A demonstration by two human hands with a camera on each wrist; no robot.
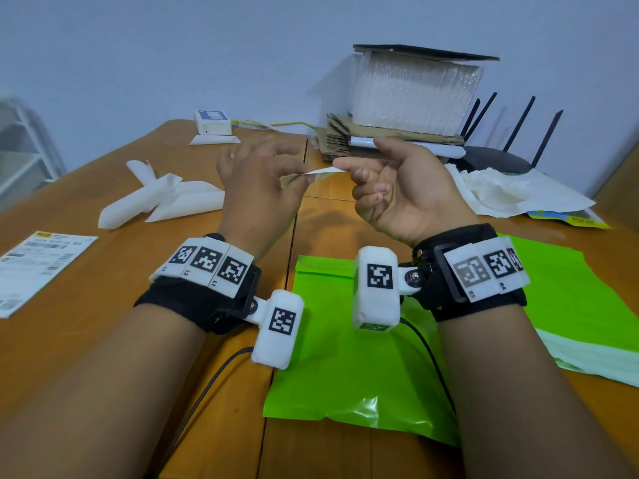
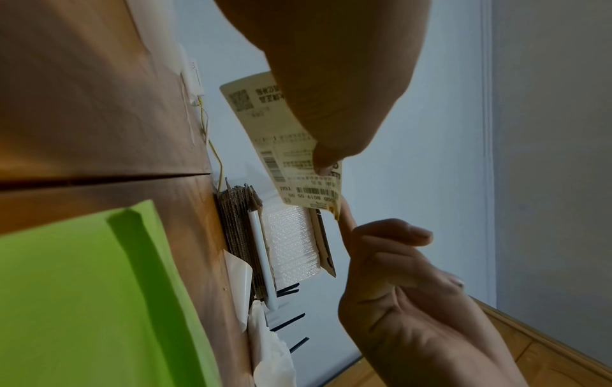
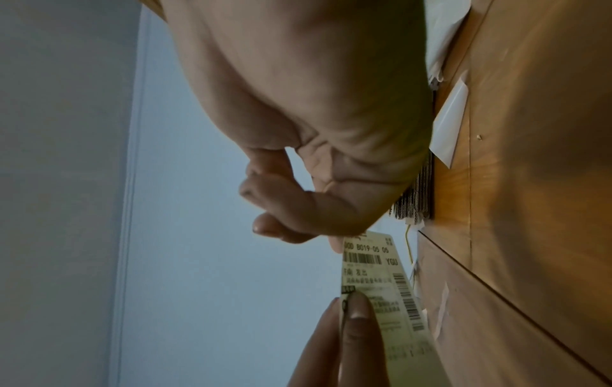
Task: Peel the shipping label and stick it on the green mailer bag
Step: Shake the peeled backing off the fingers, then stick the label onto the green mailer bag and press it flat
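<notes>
The shipping label hangs edge-on in the air between my hands, above the table. My left hand pinches it between thumb and fingers; the thumb lies on the printed face of the label. My right hand points its index finger at the label's near end and touches it, with the thumb held apart and the other fingers curled. From the right wrist, the label shows barcodes, with the left fingers on it. The green mailer bag lies flat below my wrists.
Another printed label sheet lies at the left edge. Curled white backing papers sit behind it. A cardboard stack with bubble wrap, a router and crumpled white paper stand at the back right. A second green bag lies to the right.
</notes>
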